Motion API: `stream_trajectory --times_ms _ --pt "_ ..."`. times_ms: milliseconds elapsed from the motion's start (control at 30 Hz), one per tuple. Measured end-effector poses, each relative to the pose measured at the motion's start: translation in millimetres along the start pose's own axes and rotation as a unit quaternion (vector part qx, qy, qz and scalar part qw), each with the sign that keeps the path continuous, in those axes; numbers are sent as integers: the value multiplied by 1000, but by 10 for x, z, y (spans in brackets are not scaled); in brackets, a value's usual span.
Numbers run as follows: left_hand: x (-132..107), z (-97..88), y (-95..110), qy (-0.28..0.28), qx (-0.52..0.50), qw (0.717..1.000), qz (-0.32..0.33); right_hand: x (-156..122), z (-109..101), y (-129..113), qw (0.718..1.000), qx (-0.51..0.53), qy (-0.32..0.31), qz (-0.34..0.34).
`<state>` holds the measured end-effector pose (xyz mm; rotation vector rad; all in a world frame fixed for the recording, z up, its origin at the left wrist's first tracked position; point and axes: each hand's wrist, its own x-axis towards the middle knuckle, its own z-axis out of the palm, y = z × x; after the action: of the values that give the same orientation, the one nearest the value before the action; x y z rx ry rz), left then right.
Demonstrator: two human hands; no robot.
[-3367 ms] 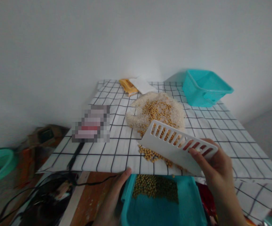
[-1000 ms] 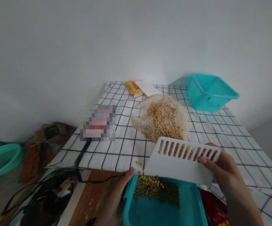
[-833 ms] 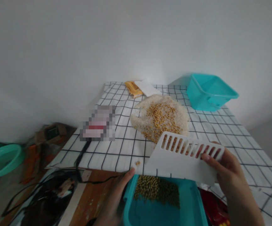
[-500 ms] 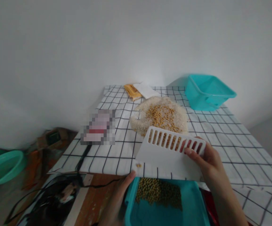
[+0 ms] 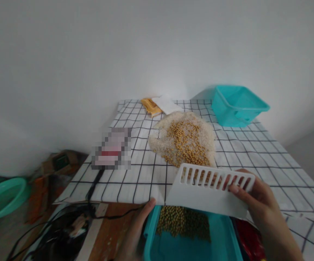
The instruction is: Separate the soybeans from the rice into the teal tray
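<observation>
- The white slotted scraper (image 5: 208, 194) stands on its long edge at the near edge of the desk, just above the near teal tub (image 5: 192, 252). Its slotted side is up and its plain edge meets the checked cloth (image 5: 254, 152).
- Our right hand (image 5: 260, 203) pinches the scraper's right end, thumb on the near face and fingers behind the slots.
- Our left hand (image 5: 136, 232) lies along the left wall of the near tub, fingers straight and together, one fingertip up at the cloth's edge. We cannot tell whether it grips the rim.
- A layer of soybeans (image 5: 182, 223) already lies at the far end of the near tub, and the tub's near part shows bare.
- The cloth between the scraper and the tub looks swept, with no loose beans in view.
- Much is left, in our judgement: the pile of rice and soybeans (image 5: 185, 139) sits just beyond the scraper, broad and thick with beans in its middle.
- Farther off, a second teal tub (image 5: 237, 107) stands at the far right of the cloth, with nothing visible inside.
- An orange packet (image 5: 150, 106) and a white packet (image 5: 167, 104) lie at the far edge.
- To the left, a black cable (image 5: 94, 181) runs off the cloth, and a green basin (image 5: 1, 197) sits low, well apart.
</observation>
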<state>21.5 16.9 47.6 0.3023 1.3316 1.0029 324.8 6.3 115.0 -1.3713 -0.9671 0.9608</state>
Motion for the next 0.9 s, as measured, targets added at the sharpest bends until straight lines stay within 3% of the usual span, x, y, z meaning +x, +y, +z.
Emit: stream_trajectory --times_ms 167,333,467,667,900 --pt "-17 66 18 30 7 999 -39 -141 -258 44 978 45 205 15" --pt "-2 86 8 35 -20 996 -80 -212 -505 -35 945 33 326 12" --pt "-27 97 35 25 -18 995 -91 -290 -646 -70 934 17 356 17" --pt "-153 280 120 21 -15 995 -99 -373 -833 76 937 12 350 21" --pt "-77 197 73 4 -3 999 -49 -290 -765 17 926 60 373 9"
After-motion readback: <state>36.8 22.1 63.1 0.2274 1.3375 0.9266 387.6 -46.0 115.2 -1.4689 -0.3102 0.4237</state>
